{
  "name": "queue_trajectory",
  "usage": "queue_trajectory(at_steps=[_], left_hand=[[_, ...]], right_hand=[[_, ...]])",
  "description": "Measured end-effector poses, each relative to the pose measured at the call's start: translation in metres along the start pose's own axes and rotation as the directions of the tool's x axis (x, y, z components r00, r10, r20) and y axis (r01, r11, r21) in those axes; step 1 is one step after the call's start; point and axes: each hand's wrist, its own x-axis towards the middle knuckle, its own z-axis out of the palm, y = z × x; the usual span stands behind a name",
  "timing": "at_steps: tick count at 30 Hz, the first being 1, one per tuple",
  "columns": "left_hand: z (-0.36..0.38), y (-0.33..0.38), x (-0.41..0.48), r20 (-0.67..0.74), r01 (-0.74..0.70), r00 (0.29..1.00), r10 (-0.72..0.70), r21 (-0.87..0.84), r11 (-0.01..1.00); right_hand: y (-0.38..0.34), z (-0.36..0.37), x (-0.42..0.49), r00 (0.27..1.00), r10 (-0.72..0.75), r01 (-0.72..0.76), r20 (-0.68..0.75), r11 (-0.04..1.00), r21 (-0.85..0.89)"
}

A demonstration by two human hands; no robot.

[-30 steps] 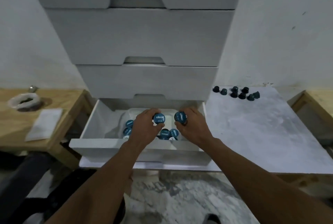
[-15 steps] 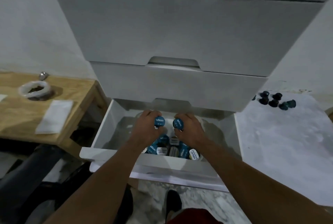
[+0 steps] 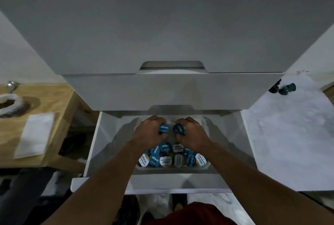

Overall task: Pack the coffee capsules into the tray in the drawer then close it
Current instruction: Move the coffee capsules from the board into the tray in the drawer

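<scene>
Grips barely shifted over white plastic tray (image 3: 173, 167). Left grip (image 3: 148, 132), right grip (image 3: 191, 132) each pinch one blue-lidded coffee capsule (image 3: 163, 128). Dark capsules (image 3: 287, 88) wait, worktop (image 3: 289, 134) 2 o'clock; white drawer (image 3: 101, 183) open.

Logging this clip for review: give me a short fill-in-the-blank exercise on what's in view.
The left hand and right hand each grip ___ round blue-lidded coffee capsule.
The white drawer holding the white plastic tray is ___.
Loose dark capsules lie on the white tabletop to the drawer's ___.
Missing: one; open; right.
</scene>
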Motion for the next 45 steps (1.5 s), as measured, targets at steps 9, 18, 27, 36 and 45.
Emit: queue_trajectory(at_steps=[9,18,27,36,45], left_hand=[[0.022,-0.014,0.009,0.108,0.01,0.994,-0.006,-0.036,0.999],[0.024,-0.029,0.019,0.15,-0.016,0.988,0.025,-0.058,0.998],[0.015,-0.041,0.021,0.16,-0.065,0.983,0.09,-0.158,0.985],[0.02,-0.045,0.022,0.175,-0.025,0.983,0.064,-0.217,0.976],[0.021,-0.042,0.022,0.195,-0.065,0.976,0.094,-0.147,0.987]], right_hand=[[0.001,0.007,0.0,0.996,0.057,-0.056,0.069,0.998,-0.024],[0.002,0.004,0.006,0.995,0.089,-0.089,0.047,0.996,0.003],[0.001,0.003,0.009,0.991,0.121,-0.122,0.065,0.993,0.006],[-0.002,0.001,0.007,0.986,0.138,-0.139,0.089,0.99,0.006],[0.0,0.0,0.003,0.985,0.113,-0.116,0.129,0.993,0.012]])
